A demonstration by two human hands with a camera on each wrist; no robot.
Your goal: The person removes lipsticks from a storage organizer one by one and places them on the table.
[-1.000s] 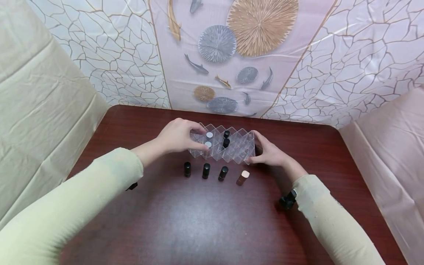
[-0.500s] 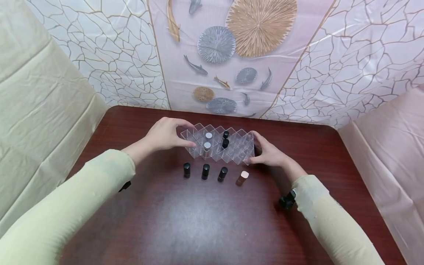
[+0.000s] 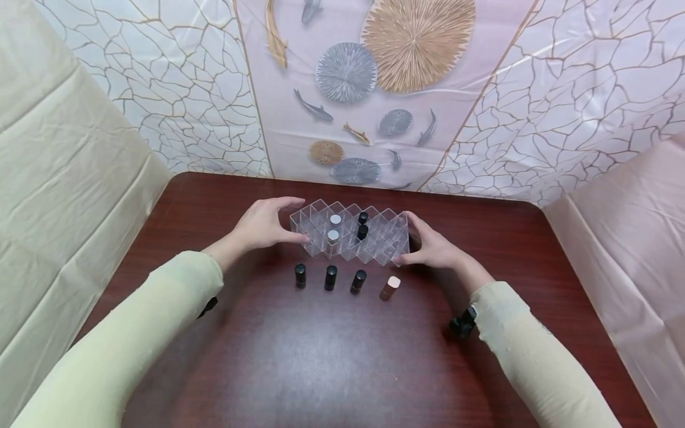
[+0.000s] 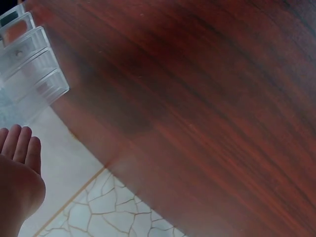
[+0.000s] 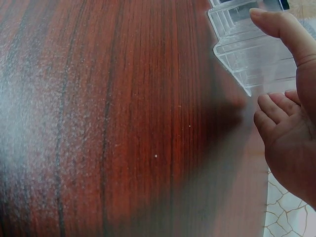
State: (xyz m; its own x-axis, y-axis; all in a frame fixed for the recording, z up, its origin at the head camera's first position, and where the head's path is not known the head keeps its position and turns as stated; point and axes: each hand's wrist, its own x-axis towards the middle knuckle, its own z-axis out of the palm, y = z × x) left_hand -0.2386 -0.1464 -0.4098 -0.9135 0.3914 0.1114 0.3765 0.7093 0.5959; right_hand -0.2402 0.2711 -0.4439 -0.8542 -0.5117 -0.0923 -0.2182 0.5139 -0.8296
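Observation:
A clear lipstick holder (image 3: 348, 249) with diamond-shaped compartments lies lengthwise near the back of the table. Inside it stand two silver-capped tubes (image 3: 333, 236) and two black-capped tubes (image 3: 363, 232). At its left end my left hand (image 3: 262, 223) is spread, thumb over the front corner and fingers by the back; the left wrist view shows those fingers straight, close to the clear wall. My right hand (image 3: 434, 246) grips the right end, with the thumb (image 5: 271, 22) on the front in the right wrist view and the other fingers toward the back.
Before the holder, three black lipstick tubes (image 3: 330, 278) and one rose-gold tube (image 3: 390, 288) stand in a spaced row on the dark red wooden table (image 3: 321, 356). A patterned cloth (image 3: 342, 148) hangs behind the table's back edge, and pale cloth walls (image 3: 69, 178) flank it.
My left hand has moved left, away from the silver-capped tubes, to the holder's left end. The right hand stays at the right end, and the tubes on the table stand as before.

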